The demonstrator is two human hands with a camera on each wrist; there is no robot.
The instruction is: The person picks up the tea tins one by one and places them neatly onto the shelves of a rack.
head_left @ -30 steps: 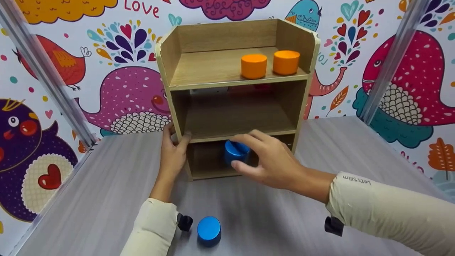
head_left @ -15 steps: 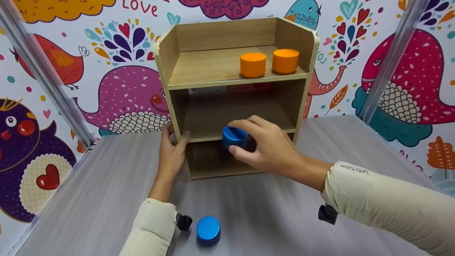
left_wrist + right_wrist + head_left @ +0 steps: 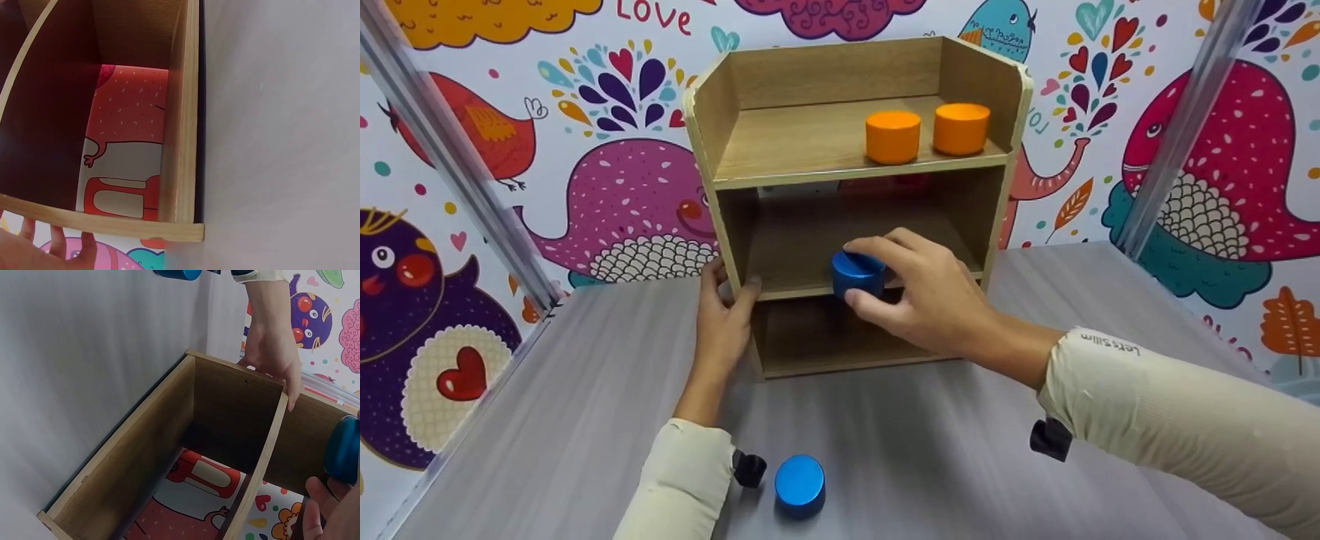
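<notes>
A small wooden shelf unit [image 3: 802, 146] with three levels stands on the table. My left hand [image 3: 724, 322] grips its left side panel, thumb on the front edge; some of those fingers [image 3: 58, 242] show beyond the panel in the left wrist view. Pinched between the thumb and fingers of my right hand [image 3: 937, 292] is a blue cylinder [image 3: 851, 279]. It overlaps the middle board's front edge in the head view. The right wrist view catches this cylinder [image 3: 341, 453] at its right side, above the board's edge.
Two orange cylinders [image 3: 892, 139] stand at the right of the top level. Another blue cylinder [image 3: 799, 484] stands on the table [image 3: 900, 465] near the left forearm. Behind the shelf unit rises a patterned wall [image 3: 645, 195].
My right hand has lifted the blue cylinder from in front of the lowest compartment to the middle board. My left hand keeps its grip on the side panel.
</notes>
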